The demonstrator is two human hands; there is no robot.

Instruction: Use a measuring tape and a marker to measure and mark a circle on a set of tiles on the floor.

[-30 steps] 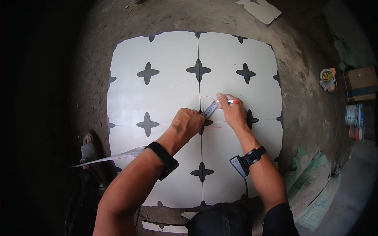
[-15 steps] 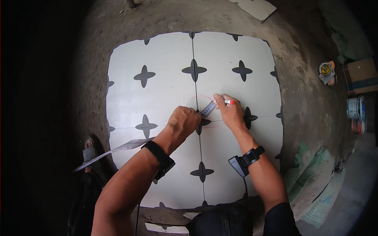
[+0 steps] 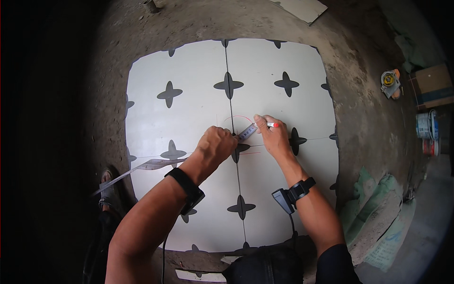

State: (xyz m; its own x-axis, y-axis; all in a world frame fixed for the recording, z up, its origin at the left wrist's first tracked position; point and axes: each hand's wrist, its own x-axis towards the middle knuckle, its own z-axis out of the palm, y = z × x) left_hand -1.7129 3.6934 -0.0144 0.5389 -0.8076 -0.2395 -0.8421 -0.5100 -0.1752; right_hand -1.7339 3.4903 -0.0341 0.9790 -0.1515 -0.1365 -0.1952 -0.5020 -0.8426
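Observation:
White tiles (image 3: 194,109) with dark four-petal shapes lie edge to edge beneath both hands. My left hand (image 3: 215,147) is closed on a measuring tape strip (image 3: 247,132), pressing it near the meeting point of the tile seams. Behind that hand the strip runs on toward the lower left, twisted. My right hand (image 3: 274,136) grips a white marker with a red cap end (image 3: 273,125), at the strip's other end; its fingers partly hide the tip. A thin red arc (image 3: 241,116) curves just above the strip, and a short red line lies below it.
Another person's foot (image 3: 107,189) stands by the tiles' left edge. At the right are a power tool with a yellow disc-shaped part (image 3: 388,79), a cardboard box (image 3: 431,85), a blue-and-white bucket (image 3: 426,125) and green sacks (image 3: 378,203). A loose tile piece (image 3: 302,8) lies at the far edge.
The view has shifted slightly, so the tiles appear a little further left. Both hands keep their grips on the tape strip and marker; the strip has hardly turned against the tiles.

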